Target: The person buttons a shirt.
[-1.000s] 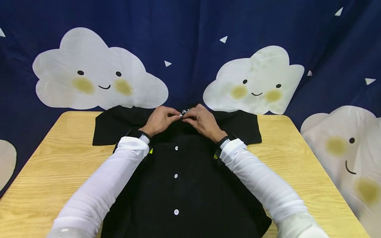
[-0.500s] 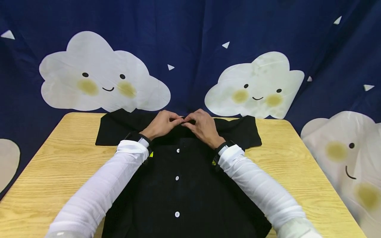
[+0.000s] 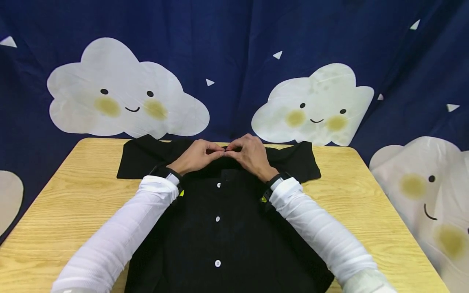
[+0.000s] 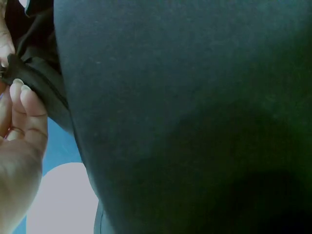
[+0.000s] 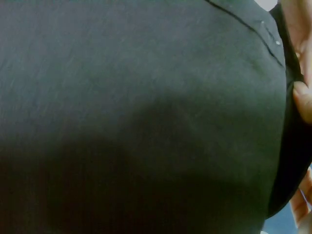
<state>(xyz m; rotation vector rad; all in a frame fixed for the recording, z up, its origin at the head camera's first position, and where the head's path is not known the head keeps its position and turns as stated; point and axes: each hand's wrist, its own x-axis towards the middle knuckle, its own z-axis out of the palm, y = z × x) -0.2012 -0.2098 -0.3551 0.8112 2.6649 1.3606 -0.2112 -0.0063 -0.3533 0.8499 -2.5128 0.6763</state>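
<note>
A black short-sleeved shirt [image 3: 234, 236] lies spread on the table, front side up, with a row of white buttons [image 3: 218, 263] down its middle. At its collar, my left hand [image 3: 196, 155] and right hand [image 3: 253, 156] meet, thumbs and forefingers pinching the cloth from either side. Their fingertips nearly touch and cover what lies between them. In the left wrist view, the left fingers [image 4: 30, 105] hold a dark fold of cloth. From the right wrist, mostly black fabric [image 5: 146, 97] shows, with a right thumb [image 5: 303, 100] pressing the collar edge.
The wooden table [image 3: 66, 203] extends on both sides of the shirt. Behind its far edge hangs a dark blue curtain [image 3: 234, 36] printed with white clouds [image 3: 124, 93]. The shirt sleeves [image 3: 137, 160] reach out left and right near that edge.
A white button and a patterned patch seen at the fingertips one second ago are now covered. The fingertips have drawn closer together, and the head view has shifted slightly.
</note>
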